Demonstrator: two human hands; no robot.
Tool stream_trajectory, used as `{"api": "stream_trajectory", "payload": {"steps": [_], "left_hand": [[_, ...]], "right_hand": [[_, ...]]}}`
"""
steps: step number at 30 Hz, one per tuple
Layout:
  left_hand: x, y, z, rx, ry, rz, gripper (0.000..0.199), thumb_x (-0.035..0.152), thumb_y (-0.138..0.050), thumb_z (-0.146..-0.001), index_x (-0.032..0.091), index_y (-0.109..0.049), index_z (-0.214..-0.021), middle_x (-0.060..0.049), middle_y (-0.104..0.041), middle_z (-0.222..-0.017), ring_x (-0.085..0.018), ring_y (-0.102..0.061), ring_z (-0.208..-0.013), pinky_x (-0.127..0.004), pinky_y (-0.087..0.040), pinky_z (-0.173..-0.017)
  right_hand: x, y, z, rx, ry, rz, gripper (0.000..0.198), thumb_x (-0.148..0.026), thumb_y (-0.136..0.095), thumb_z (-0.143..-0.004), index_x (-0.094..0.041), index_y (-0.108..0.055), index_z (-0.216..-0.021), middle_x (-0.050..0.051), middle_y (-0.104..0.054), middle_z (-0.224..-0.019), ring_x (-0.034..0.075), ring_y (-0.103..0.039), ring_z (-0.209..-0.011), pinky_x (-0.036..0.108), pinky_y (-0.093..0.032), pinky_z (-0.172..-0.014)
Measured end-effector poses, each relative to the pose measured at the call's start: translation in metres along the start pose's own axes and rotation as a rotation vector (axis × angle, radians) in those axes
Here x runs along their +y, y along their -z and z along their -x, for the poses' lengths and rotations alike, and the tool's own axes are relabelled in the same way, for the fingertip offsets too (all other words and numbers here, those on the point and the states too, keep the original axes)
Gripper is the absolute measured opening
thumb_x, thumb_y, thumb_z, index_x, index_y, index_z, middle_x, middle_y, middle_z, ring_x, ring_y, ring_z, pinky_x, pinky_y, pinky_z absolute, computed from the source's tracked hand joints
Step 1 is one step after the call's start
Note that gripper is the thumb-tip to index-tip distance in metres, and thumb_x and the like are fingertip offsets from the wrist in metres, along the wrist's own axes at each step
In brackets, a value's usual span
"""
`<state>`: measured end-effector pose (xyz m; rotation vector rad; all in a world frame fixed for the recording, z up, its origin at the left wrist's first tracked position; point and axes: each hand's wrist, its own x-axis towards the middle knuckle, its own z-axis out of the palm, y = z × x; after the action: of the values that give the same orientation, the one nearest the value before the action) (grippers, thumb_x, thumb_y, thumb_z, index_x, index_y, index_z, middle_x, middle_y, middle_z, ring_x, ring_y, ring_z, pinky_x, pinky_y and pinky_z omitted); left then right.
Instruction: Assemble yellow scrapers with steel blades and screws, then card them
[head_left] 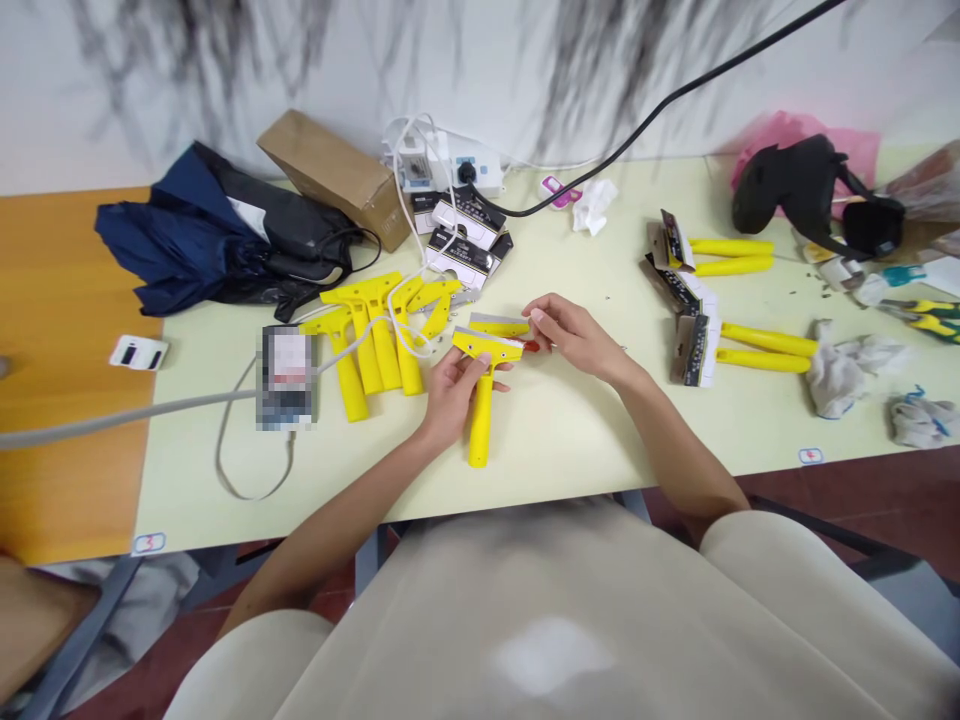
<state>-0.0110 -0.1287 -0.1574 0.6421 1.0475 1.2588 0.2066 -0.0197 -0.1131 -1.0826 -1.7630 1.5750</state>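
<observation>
In the head view, my left hand (448, 398) is closed around the neck of a yellow scraper (481, 425), its wide head turned up and away from me. My right hand (566, 335) is closed, thumb against fingers, just right of the scraper's head; what it pinches, if anything, is too small to tell. Behind the held scraper lies another yellow scraper head piece (499, 324), partly hidden. A small red object (531, 346) shows by my right fingertips. Several more yellow scrapers (384, 345) lie together to the left of my hands.
Packaged scrapers (765, 345) lie at the right, near crumpled gloves (836, 370) and yellow-green pliers (926, 318). A power strip (480, 168) and its cables stand behind black-and-white boxes (461, 258). A cardboard box (337, 175), a dark blue umbrella (176, 240) and a blurred-out device (286, 378) are left.
</observation>
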Motion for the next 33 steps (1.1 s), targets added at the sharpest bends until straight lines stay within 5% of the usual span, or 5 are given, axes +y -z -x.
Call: {"api": "stream_trajectory", "payload": {"steps": [9,18,28,33], "left_hand": [[0.004,0.001,0.000,0.020,0.010,0.033,0.043,0.049,-0.089,-0.095,0.022,-0.074,-0.125,-0.010,-0.081,-0.128,-0.028,-0.086,-0.106,-0.033,-0.074,-0.074],[0.009,0.001,0.000,0.033,0.003,0.016,0.042,0.050,-0.090,-0.093,0.022,-0.074,-0.120,-0.009,-0.082,-0.123,-0.026,-0.087,-0.103,-0.029,-0.072,-0.071],[0.009,0.002,0.000,0.035,-0.023,-0.019,0.039,0.050,-0.087,-0.096,0.021,-0.073,-0.118,-0.009,-0.082,-0.117,-0.027,-0.087,-0.102,-0.031,-0.073,-0.071],[0.010,0.005,-0.001,0.043,-0.042,-0.037,0.037,0.049,-0.086,-0.097,0.022,-0.074,-0.120,-0.009,-0.083,-0.124,-0.027,-0.086,-0.105,-0.035,-0.075,-0.077]], "right_hand": [[0.003,-0.010,0.000,-0.035,-0.054,-0.221,0.049,-0.067,-0.084,-0.098,-0.023,-0.072,-0.116,0.009,-0.078,-0.122,0.023,-0.077,-0.106,0.043,-0.066,-0.099],[0.002,-0.013,0.001,-0.044,-0.028,-0.289,0.049,-0.063,-0.085,-0.099,-0.027,-0.070,-0.130,0.011,-0.073,-0.154,0.033,-0.066,-0.150,0.059,-0.054,-0.129],[0.009,-0.016,0.000,0.041,0.106,-0.102,0.052,-0.062,-0.070,-0.109,-0.030,-0.066,-0.150,0.009,-0.056,-0.175,0.030,-0.047,-0.168,0.058,-0.031,-0.144],[0.008,-0.035,0.005,0.122,0.168,-0.046,0.045,-0.061,-0.069,-0.110,-0.031,-0.069,-0.144,0.009,-0.067,-0.162,0.029,-0.060,-0.156,0.055,-0.043,-0.139]]}}
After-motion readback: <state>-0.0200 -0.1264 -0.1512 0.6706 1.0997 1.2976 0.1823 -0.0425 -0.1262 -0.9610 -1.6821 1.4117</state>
